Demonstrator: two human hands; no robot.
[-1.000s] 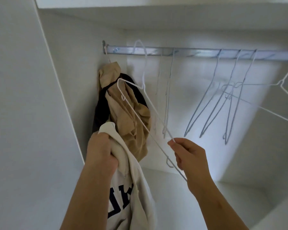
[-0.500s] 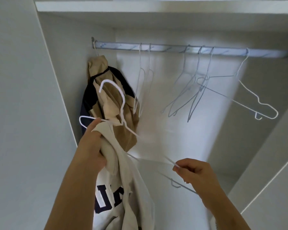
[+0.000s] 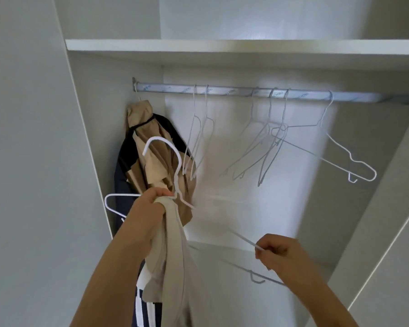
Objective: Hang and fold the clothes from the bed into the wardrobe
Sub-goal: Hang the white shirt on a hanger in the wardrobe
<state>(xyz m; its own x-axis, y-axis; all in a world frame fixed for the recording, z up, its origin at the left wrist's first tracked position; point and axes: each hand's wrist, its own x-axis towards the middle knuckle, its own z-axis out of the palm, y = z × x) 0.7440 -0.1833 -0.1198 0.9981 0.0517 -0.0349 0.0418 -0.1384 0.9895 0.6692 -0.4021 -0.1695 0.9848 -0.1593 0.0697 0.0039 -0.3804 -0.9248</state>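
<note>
My left hand point(image 3: 149, 206) grips the bunched top of a cream sweatshirt point(image 3: 175, 267) with dark blue lettering, which hangs down below it. A white wire hanger point(image 3: 172, 166) sticks up by that hand, its hook free in the air below the rail point(image 3: 246, 93). My right hand point(image 3: 273, 252) pinches the hanger's right arm, low and to the right. A beige and navy garment point(image 3: 151, 152) hangs at the rail's left end, just behind my left hand.
Several empty white hangers point(image 3: 269, 142) hang along the rail, one point(image 3: 340, 149) turned sideways at the right. A white shelf point(image 3: 222, 47) runs above the rail. Wardrobe side walls close in at left point(image 3: 85, 149) and right point(image 3: 387, 208).
The hanger has come off the rail and down toward the sweatshirt. My right hand has lowered and moved right with its arm. The view has tilted up, showing the shelf.
</note>
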